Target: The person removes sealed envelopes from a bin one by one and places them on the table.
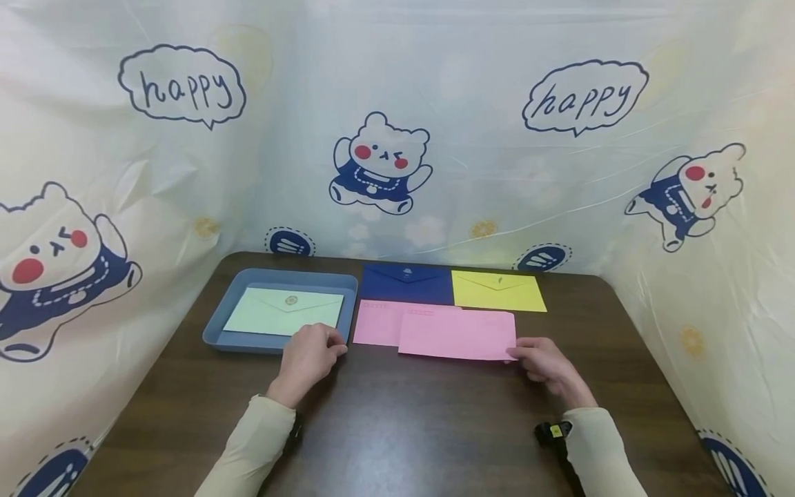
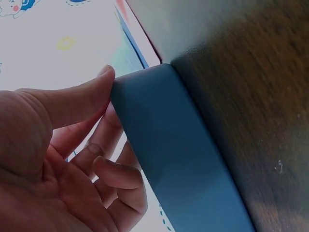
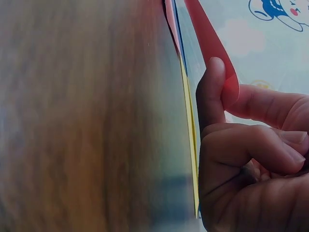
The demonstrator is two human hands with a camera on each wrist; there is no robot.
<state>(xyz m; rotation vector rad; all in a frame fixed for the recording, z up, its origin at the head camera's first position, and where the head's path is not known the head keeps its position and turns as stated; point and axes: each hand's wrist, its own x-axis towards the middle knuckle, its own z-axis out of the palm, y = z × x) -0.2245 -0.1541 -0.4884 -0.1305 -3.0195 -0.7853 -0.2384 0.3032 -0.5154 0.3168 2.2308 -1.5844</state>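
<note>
Fingers (image 3: 212, 87) of my right hand (image 1: 549, 362), clamped on the pink envelope (image 1: 459, 336) at its near right corner, overlapping its twin (image 1: 377, 323); my left hand (image 1: 308, 353) at the tray (image 2: 169, 145), grip unclear; a light, level pinch should best avoid creases.

left sleeve (image 1: 248, 442): plain cream, long, soft creases, ends just behind the left hand (image 1: 309, 355). black wrist unit (image 1: 297, 429) beside it, mostly hidden. right sleeve (image 1: 599, 445): same cream, ends behind the right hand (image 1: 549, 364). boxy black module (image 1: 544, 433) alongside, yellow marking (image 1: 555, 430) on it.
</note>
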